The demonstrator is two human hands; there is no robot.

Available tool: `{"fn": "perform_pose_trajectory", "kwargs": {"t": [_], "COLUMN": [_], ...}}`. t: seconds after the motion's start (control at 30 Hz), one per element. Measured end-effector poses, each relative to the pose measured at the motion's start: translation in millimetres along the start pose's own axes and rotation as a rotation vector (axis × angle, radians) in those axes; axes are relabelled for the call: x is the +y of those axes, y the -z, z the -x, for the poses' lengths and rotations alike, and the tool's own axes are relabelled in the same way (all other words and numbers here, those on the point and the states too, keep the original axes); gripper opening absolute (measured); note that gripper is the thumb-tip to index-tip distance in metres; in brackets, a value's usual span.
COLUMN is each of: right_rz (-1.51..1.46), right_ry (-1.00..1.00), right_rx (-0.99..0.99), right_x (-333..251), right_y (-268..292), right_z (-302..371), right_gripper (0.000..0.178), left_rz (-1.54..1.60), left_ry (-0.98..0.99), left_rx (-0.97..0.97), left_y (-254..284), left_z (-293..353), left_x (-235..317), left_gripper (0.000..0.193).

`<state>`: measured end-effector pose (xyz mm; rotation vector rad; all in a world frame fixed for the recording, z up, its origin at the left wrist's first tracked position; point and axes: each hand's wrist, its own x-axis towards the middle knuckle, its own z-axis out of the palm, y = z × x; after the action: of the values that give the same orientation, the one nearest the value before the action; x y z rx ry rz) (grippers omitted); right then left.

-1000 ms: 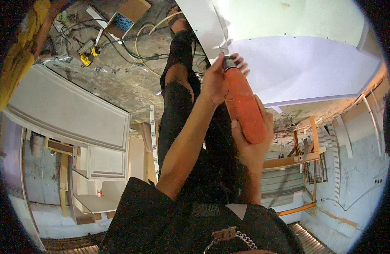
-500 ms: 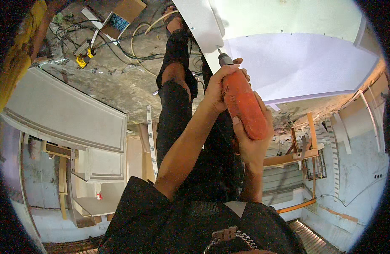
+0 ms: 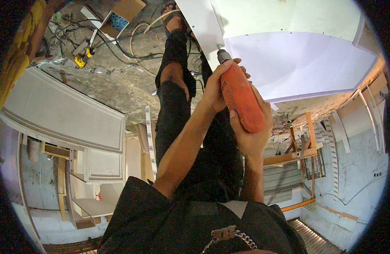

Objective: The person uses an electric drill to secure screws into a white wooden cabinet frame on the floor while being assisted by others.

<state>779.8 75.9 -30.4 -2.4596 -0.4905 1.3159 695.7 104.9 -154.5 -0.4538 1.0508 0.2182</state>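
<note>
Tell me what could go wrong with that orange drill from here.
The left hand grips the orange drill close behind its chuck, so skin might get pinched if the chuck turns. The drill's front end points at the white panel, so a slip could mark its surface. A pale hose runs close to the foot, so a step might snag it.

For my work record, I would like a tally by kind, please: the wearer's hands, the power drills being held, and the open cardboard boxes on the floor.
Left hand and right hand: 2
Orange power drill: 1
Open cardboard box: 1
Total: 4
</note>
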Motion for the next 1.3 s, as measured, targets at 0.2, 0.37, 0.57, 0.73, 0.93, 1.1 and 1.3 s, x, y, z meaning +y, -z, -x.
{"fn": "perform_pose_trajectory", "kwargs": {"t": [0.2,0.37,0.57,0.73,0.93,1.1,1.3], "right_rz": [0.025,0.039,0.112,0.171,0.135,0.038,0.072], "right_ry": [0.056,0.017,-0.029,0.01,0.02,0.022,0.047], "right_rx": [0.025,0.0,-0.018,0.022,0.013,0.042,0.063], "right_x": [10.8,-0.1,-11.4,-7.5,-5.4,-0.6,0.4], "right_y": [-4.0,-3.4,-10.8,-16.8,-16.1,-18.1,-18.8], "right_z": [-4.7,-6.7,-2.8,0.9,1.9,0.0,-0.1], "right_gripper": [0.07,0.068,0.069,0.078,0.068,0.065,0.071], "left_rz": [0.065,0.086,-0.91,-0.823,-1.008,-1.016,-1.085], "left_ry": [-0.014,-0.211,-0.945,-0.947,-0.995,-0.974,-1.033], "left_rx": [0.066,0.239,0.511,0.496,0.545,0.548,0.612], "left_y": [-2.1,43.1,68.6,73.6,88.7,94.2,89.6], "left_z": [3.8,-13.7,-43.5,-54.3,-57.5,-60.3,-60.1], "left_x": [-6.9,-17.8,3.1,2.8,9.3,10.7,9.6], "left_gripper": [0.055,0.042,0.04,0.034,0.024,0.021,0.025]}}
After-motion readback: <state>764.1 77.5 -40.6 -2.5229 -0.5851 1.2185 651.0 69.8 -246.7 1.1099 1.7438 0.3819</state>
